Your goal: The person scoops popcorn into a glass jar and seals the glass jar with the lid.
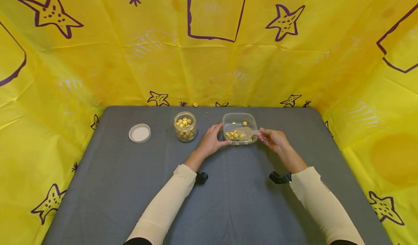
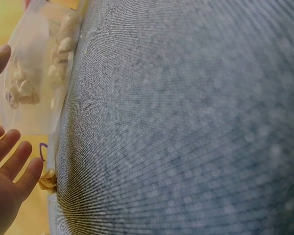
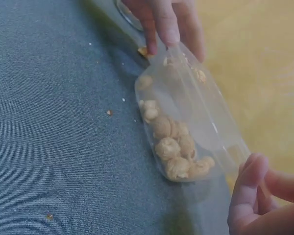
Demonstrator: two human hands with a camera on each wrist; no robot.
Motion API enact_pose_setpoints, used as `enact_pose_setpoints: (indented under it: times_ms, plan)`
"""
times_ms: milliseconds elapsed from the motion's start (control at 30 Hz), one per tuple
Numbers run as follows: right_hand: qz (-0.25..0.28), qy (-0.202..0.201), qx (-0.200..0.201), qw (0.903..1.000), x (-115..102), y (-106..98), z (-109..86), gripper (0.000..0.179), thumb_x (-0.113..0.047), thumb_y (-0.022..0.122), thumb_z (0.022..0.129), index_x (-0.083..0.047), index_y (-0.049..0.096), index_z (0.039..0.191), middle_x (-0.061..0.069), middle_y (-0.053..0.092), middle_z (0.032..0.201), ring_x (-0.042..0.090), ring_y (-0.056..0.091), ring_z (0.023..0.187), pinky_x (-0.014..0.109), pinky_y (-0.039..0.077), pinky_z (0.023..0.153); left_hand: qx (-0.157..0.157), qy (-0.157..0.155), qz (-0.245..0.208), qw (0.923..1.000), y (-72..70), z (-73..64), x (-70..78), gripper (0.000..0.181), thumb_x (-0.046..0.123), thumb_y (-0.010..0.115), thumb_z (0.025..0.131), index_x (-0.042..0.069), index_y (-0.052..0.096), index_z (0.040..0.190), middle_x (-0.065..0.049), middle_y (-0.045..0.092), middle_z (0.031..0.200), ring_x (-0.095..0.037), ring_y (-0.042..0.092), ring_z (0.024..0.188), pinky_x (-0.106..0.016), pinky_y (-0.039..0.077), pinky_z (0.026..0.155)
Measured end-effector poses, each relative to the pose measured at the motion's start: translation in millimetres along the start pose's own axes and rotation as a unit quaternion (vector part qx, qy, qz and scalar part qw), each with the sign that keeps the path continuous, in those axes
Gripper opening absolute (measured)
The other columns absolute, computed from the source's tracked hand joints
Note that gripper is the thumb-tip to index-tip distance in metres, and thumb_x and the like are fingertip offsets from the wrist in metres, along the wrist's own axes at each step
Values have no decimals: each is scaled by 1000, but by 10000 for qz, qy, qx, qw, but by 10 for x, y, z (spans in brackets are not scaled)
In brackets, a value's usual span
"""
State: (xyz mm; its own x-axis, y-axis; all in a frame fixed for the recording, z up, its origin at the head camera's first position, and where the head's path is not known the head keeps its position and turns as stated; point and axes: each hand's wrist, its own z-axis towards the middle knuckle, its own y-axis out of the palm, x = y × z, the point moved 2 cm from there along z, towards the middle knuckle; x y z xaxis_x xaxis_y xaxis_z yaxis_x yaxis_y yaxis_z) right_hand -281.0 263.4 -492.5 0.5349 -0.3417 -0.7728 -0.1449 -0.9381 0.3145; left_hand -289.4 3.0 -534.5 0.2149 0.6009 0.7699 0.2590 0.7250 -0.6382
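A clear plastic container [image 1: 240,115] sits towards the back of the grey table, right of centre. Caramel popcorn [image 3: 177,147] is gathered mostly along its near side, with a few loose pieces farther back. My left hand [image 1: 210,141] holds the container's left near corner, thumb along the front and fingers around the side. At the right rim, my right hand [image 1: 273,140] pinches the handle of a translucent scoop [image 1: 245,132]. The scoop's bowl lies inside the container, among the popcorn. In the right wrist view, the right fingertips [image 3: 255,169] show beside the container's end.
An open glass jar [image 1: 185,127] partly filled with popcorn stands left of the container. Farther left lies a round white lid [image 1: 139,133]. One popcorn piece [image 1: 195,105] is at the table's back edge, and small crumbs [image 3: 109,112] dot the cloth. Yellow patterned fabric surrounds the table.
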Motion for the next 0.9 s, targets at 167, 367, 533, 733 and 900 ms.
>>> enact_pose_setpoints:
  times_ms: [167,367,533,733,900]
  plan:
    - [320,179,-110,9993,-1,-61,36,36,-5,47,101,-4,69,71,5,69,65,10,64,58,19,53,57,13,13,-1,10000,0,-5,14,89,44,77,81,14,32,153,-11,40,151,-31,37,140,-51,35,113]
    - [596,300,-185,9976,10,-117,57,36,-8,47,101,-4,68,73,6,69,66,10,64,59,18,52,57,-15,13,-57,10000,7,-7,11,88,42,77,82,14,33,153,-11,39,151,-31,37,140,-51,35,113]
    - [723,247,-196,9969,-14,-135,40,34,-8,48,101,-3,68,74,6,69,66,11,63,60,19,52,57,11,4,-43,10000,-3,-12,15,87,42,77,82,15,33,153,-11,39,152,-31,37,140,-51,35,113]
    - [763,187,-203,9967,-50,-125,7,34,-8,47,102,-3,68,75,6,69,66,11,64,60,19,52,58,26,-21,-31,10000,-15,-19,28,86,40,77,82,14,34,152,-11,40,152,-31,37,140,-51,35,113]
    - [749,165,-173,9969,-65,-132,2,33,-8,48,101,-4,68,75,6,69,67,11,64,60,19,52,58,26,-13,-53,10000,-25,-20,40,86,37,78,82,12,35,152,-11,40,151,-31,37,140,-51,35,113]
